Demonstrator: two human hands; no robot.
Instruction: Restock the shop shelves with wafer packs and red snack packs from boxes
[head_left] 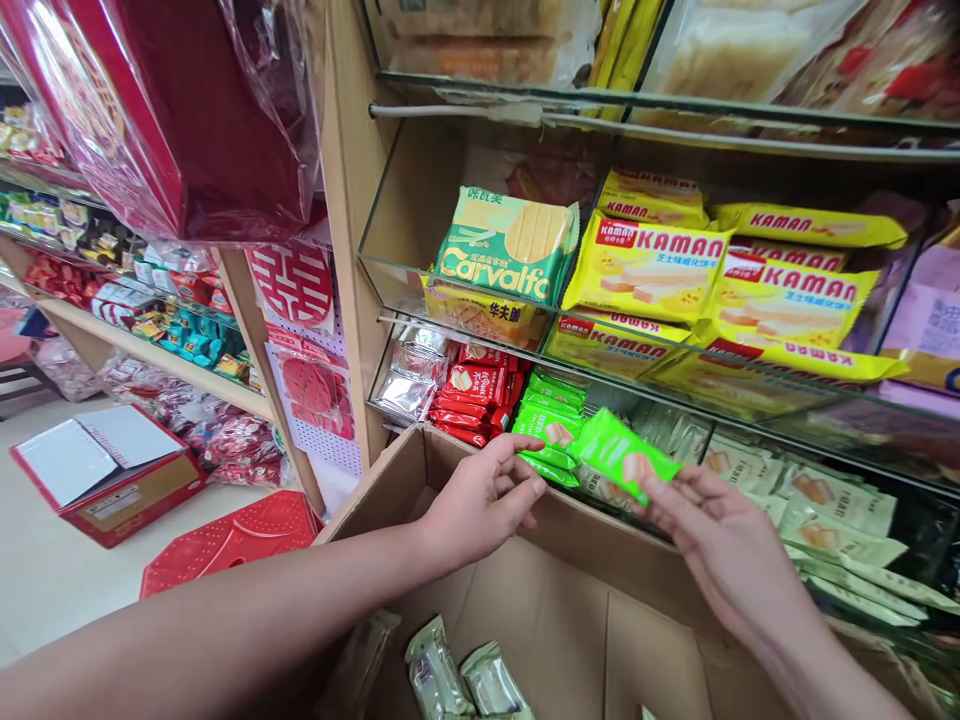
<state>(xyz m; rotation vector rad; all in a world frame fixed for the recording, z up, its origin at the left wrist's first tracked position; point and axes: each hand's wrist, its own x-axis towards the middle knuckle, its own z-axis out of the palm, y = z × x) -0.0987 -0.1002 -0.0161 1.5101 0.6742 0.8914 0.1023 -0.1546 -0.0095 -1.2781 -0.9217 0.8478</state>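
Note:
My right hand (720, 520) pinches a bright green snack packet (626, 452) by its right end, holding it tilted in front of the lowest shelf bin. My left hand (487, 495) is just left of it, over the box's far rim, with thumb and index finger apart and nothing visible between them. Its index fingertip is close to a stack of matching green packets (551, 425); whether it touches them I cannot tell. Below both hands is an open cardboard box (555, 600) with a few pale green packets (435, 670) inside.
Red packets (476, 390) and silver ones (411, 375) fill the bin's left side; pale packets (840, 500) lie at the right. Yellow wafer packs (649, 265) and a green waffle pack (510, 245) sit behind glass above. A red stool (232, 540) and a carton (109, 470) stand on the floor.

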